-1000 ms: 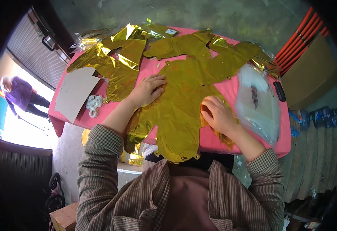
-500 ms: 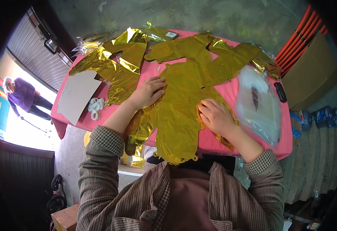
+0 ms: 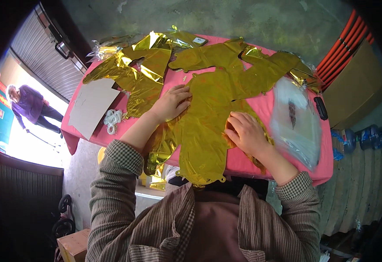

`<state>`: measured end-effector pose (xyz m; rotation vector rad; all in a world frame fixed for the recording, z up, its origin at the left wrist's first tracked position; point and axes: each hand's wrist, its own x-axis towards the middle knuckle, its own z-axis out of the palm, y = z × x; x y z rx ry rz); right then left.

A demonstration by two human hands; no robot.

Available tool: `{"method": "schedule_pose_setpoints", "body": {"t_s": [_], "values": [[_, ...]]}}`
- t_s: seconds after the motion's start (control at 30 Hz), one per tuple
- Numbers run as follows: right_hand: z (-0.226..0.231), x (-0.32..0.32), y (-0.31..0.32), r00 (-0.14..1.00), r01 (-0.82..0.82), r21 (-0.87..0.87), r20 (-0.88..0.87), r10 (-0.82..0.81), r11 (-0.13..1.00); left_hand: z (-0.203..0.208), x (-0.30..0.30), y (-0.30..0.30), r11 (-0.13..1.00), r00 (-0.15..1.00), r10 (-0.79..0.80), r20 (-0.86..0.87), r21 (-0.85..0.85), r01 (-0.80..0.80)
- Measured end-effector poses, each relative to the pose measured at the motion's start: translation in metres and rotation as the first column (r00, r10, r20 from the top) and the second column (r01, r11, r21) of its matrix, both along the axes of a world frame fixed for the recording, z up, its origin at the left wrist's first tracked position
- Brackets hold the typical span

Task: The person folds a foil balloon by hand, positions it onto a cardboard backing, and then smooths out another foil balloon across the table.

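Flat, deflated gold foil balloons [image 3: 204,131] lie over the pink-covered table in front of me, the nearest one drooping past the front edge. My left hand [image 3: 172,104] rests on the near balloon's left side, fingers stretched out over the foil and the thumb a little apart. On the opposite side, my right hand [image 3: 245,133] has its fingers curled with the thumb at the balloon's edge, closed on the foil. Another crumpled gold foil balloon [image 3: 145,74] lies beyond my left hand.
Grey card [image 3: 90,107] and white ribbon rolls [image 3: 112,120] lie at left. Clear plastic bags [image 3: 298,126] and a black object [image 3: 320,108] are at right. A cardboard box [image 3: 352,87] and water bottles [image 3: 368,136] stand beyond. A person [image 3: 33,105] with a stick is by the doorway.
The whole view has shifted slightly, moving the table a little to the right. Both hands stay at the same balloon, the right hand's fingers curled a bit differently at its edge.
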<state>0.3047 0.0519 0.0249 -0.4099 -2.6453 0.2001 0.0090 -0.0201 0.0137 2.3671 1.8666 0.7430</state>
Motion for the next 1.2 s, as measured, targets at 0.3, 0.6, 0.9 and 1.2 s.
{"method": "schedule_pose_setpoints", "body": {"t_s": [0.3,0.6,0.9,1.2], "values": [[0.000,-0.019,-0.017,0.994,-0.004,-0.151,0.105,0.020,0.989,0.035,0.014,-0.042,0.993,0.998,0.025,0.053,-0.120,-0.019],[-0.010,-0.023,-0.021,0.982,0.005,-0.166,0.186,0.027,0.986,0.023,0.024,-0.076,0.985,0.990,0.031,0.135,-0.174,-0.007],[-0.007,-0.026,-0.024,0.957,0.021,-0.147,0.288,0.023,0.989,0.027,0.028,-0.075,0.981,0.987,0.080,0.138,-0.185,-0.054],[-0.008,-0.028,-0.026,0.945,0.032,-0.131,0.328,0.013,0.991,0.029,0.021,-0.073,0.970,0.993,0.001,0.121,-0.240,0.028]]}}
